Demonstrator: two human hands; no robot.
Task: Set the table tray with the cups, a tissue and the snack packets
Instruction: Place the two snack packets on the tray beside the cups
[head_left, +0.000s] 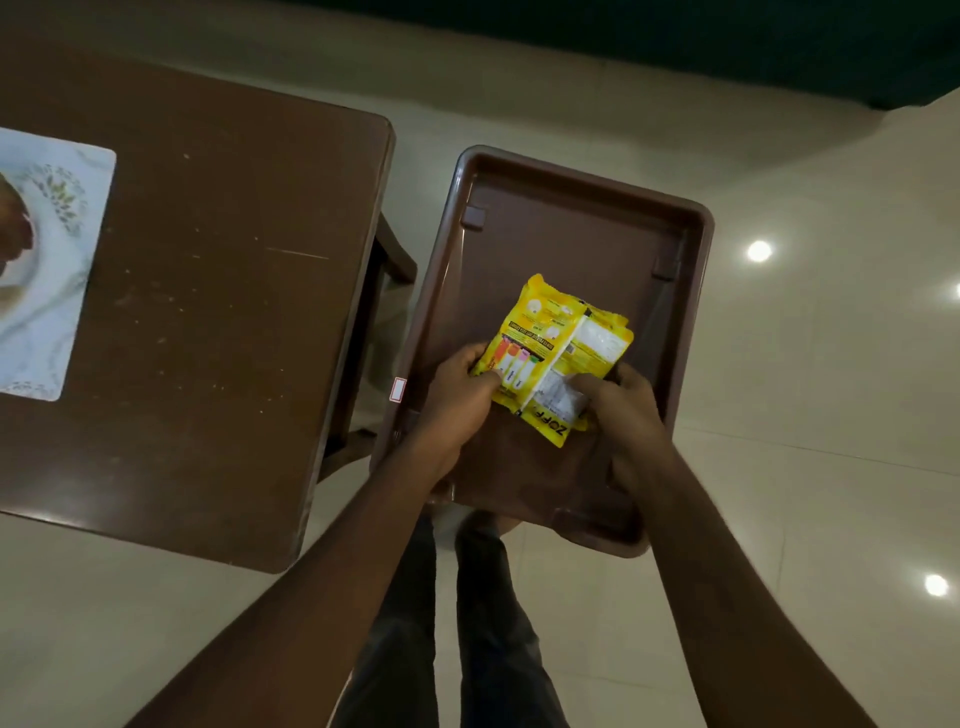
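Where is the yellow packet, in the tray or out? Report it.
In: the yellow packet is inside the tray rim, gripped by the left hand and right hand. Resting or lifted: cannot tell.

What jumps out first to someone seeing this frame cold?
The bright yellow snack packets stand out against the dark brown tray, pinched at their near edge by both hands, the left hand and the right hand. The tray is just right of the brown table, above a pale glossy floor. A patterned placemat lies at the table's left edge.
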